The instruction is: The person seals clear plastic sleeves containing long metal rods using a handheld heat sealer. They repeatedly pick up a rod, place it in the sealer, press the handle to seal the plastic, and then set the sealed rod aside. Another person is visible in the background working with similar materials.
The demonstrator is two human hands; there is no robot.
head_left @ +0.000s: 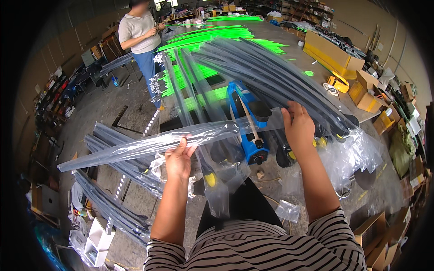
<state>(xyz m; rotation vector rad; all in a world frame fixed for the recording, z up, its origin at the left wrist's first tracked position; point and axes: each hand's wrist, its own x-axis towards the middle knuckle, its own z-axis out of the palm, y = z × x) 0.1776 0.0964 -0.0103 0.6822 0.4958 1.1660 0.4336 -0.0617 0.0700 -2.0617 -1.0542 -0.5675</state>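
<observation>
A long clear plastic sleeve (149, 143) lies across in front of me, with something slender inside it. My left hand (179, 159) grips it from below, thumb on top near its middle. The sleeve's right end passes through the blue impulse sealer (246, 122), whose black-padded lever (260, 109) sits over the film. To the right of the sealer, my right hand (297, 124) has its fingers bent at the sleeve's open end. Under the sleeve, several bagged dark rods (194, 86) lie lengthwise, one with a yellow end (210, 179) hanging toward me.
Bright green rods (203, 38) cover the table's far part. A heap of bagged dark rods (280, 77) lies at right, with more bagged rods (113, 203) low at left. Cardboard boxes (332, 54) and yellow tape (339, 82) line the right. A person (142, 34) stands at far left.
</observation>
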